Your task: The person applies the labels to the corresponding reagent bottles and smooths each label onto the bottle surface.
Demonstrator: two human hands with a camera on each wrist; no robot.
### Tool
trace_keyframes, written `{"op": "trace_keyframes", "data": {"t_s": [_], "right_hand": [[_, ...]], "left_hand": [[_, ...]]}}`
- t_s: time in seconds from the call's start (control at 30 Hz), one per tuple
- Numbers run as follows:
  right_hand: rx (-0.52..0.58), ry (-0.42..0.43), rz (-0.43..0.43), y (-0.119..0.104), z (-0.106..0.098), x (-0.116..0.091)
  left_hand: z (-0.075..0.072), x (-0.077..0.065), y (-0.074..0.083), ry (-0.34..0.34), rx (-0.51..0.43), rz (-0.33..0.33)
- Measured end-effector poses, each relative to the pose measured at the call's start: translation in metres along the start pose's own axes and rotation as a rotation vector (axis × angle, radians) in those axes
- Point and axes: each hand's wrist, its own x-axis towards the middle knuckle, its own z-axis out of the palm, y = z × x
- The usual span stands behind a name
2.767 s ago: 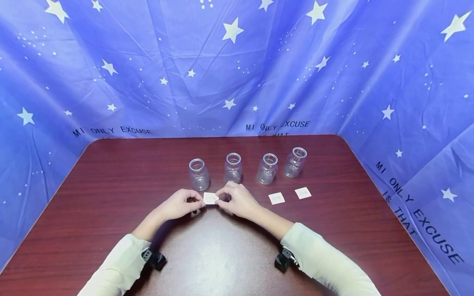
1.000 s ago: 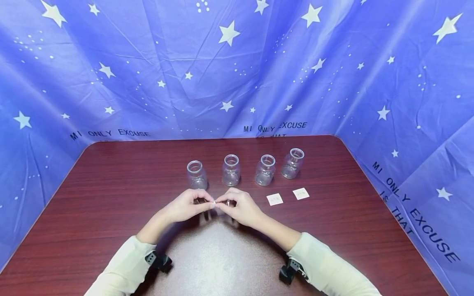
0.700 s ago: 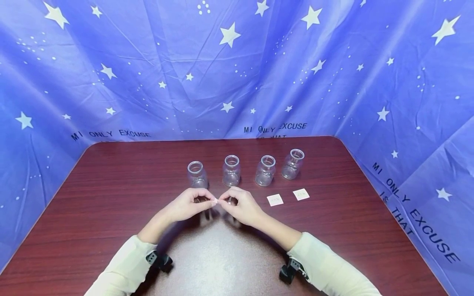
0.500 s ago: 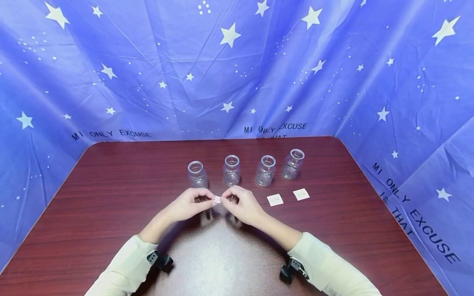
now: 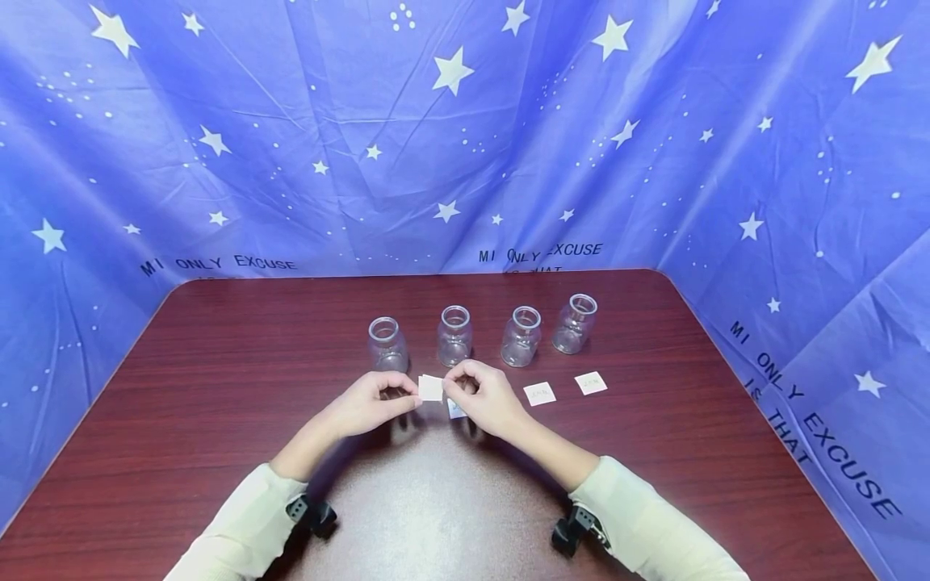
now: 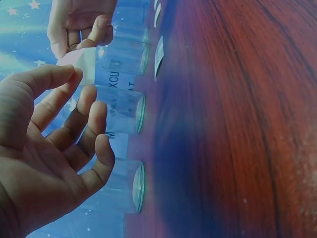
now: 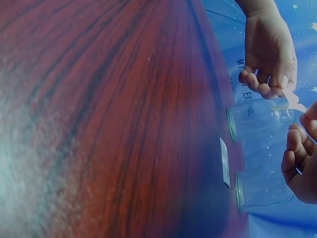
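My left hand (image 5: 366,403) pinches the left edge of a small white paper label (image 5: 430,389) between thumb and index finger, its other fingers loosely bent. At the label's right edge are the thumb and index fingertips of my right hand (image 5: 485,401), pinching it. In the left wrist view the label (image 6: 85,64) is held up off the table, its upper face blank. A second label with writing (image 5: 455,409) shows partly below my right hand; in the right wrist view a label (image 7: 225,162) lies on the table near the jars.
Several clear glass jars (image 5: 454,337) stand upright in a row behind the hands. To the right lie two written labels (image 5: 539,393) (image 5: 591,382) on the dark red wooden table (image 5: 218,347). A blue star-patterned cloth (image 5: 378,121) hangs round the back and sides.
The fingertips have drawn apart, with the right hand shifting right. The label between them, earlier edge-on and almost hidden, now shows its blank face. A written label has come into view below the right hand.
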Motion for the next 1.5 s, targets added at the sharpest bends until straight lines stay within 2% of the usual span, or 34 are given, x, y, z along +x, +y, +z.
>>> {"op": "trace_keyframes", "data": {"t_s": [0.3, 0.7, 0.83, 1.2, 1.5], "right_hand": [[0.018, 0.015, 0.068, 0.004, -0.009, 0.0], [0.02, 0.088, 0.075, 0.011, -0.021, 0.002], [0.019, 0.091, 0.094, 0.013, -0.023, 0.002], [-0.014, 0.095, 0.085, 0.014, -0.027, 0.0], [-0.029, 0.094, 0.106, 0.017, -0.026, -0.001]], "left_hand": [[0.0, -0.001, -0.003, 0.005, 0.026, -0.028], [-0.004, -0.002, -0.011, -0.022, 0.069, -0.044], [-0.007, -0.003, -0.014, -0.028, 0.091, -0.064], [-0.01, -0.009, -0.023, -0.067, 0.072, -0.091], [-0.011, -0.015, -0.026, -0.059, 0.172, -0.135]]}}
